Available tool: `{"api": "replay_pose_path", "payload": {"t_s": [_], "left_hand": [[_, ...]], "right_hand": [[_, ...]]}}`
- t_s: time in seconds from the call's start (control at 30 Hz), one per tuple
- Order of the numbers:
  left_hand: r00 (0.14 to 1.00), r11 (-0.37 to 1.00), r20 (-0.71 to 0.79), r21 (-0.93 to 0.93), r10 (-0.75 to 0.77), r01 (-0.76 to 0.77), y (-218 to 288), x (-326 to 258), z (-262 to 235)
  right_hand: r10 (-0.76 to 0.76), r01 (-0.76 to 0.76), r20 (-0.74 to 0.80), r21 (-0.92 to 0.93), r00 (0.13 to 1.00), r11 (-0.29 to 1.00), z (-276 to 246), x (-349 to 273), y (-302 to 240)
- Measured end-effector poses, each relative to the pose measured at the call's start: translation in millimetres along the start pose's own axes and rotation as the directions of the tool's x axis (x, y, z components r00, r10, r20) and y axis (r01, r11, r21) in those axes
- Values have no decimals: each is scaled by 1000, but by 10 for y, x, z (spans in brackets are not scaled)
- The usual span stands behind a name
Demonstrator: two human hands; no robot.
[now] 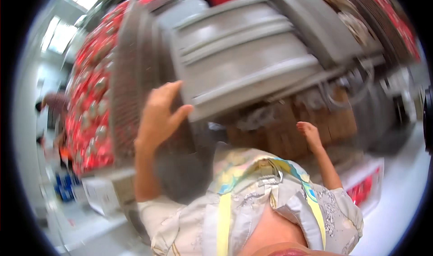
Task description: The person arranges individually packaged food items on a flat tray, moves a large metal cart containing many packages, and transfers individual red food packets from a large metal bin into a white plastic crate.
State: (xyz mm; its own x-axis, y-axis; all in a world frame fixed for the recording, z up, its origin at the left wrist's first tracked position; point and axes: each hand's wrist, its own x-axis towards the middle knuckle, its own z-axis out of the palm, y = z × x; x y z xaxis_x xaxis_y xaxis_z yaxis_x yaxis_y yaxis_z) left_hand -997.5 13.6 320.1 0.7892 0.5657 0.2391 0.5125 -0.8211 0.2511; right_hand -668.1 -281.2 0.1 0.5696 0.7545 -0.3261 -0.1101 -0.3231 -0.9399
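Note:
My left hand [163, 112] is raised at the left edge of a wide grey ribbed surface [248, 60], with thumb and fingers apart and nothing held. Its fingertips overlap that edge in the view, and I cannot tell whether they touch. My right hand [309, 133] hangs lower and to the right, over brown cardboard [327, 121] below the grey surface. The right fingers are curled in, and nothing shows in them. Motion blurs the grey surface and the left fingers.
Many red-and-silver wrapped pieces [92, 107] are heaped behind a brown slatted side [128, 84] at left. A curved grey hose or handle [345, 103] hangs at right. A white crate [376, 184] with red contents stands lower right. Another person [56, 105] is far left.

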Motion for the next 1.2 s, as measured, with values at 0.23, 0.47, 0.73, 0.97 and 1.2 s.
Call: {"api": "replay_pose_path", "payload": {"t_s": [0.23, 0.47, 0.73, 0.97, 1.2], "left_hand": [[570, 839, 620, -342, 539, -422, 1467, 522, 2045], [220, 610, 583, -642, 782, -465, 2246, 317, 2837], [98, 565, 633, -597, 768, -569, 2596, 315, 3139], [-75, 429, 569, -693, 819, -579, 3783, 79, 3617], [-214, 103, 229, -873, 950, -476, 4907, -246, 3926]], "right_hand": [[350, -243, -400, 293, 847, 925, -135, -1584, 1066], [237, -312, -650, 0, 722, 950, 55, -2267, 1217], [241, -257, -832, 123, 499, 959, 16, -2631, 892], [-15, -173, -990, 10, -138, 985, -846, -3577, 1258], [-41, -740, -982, 110, -183, 663, -1271, -4142, 1274]]}}
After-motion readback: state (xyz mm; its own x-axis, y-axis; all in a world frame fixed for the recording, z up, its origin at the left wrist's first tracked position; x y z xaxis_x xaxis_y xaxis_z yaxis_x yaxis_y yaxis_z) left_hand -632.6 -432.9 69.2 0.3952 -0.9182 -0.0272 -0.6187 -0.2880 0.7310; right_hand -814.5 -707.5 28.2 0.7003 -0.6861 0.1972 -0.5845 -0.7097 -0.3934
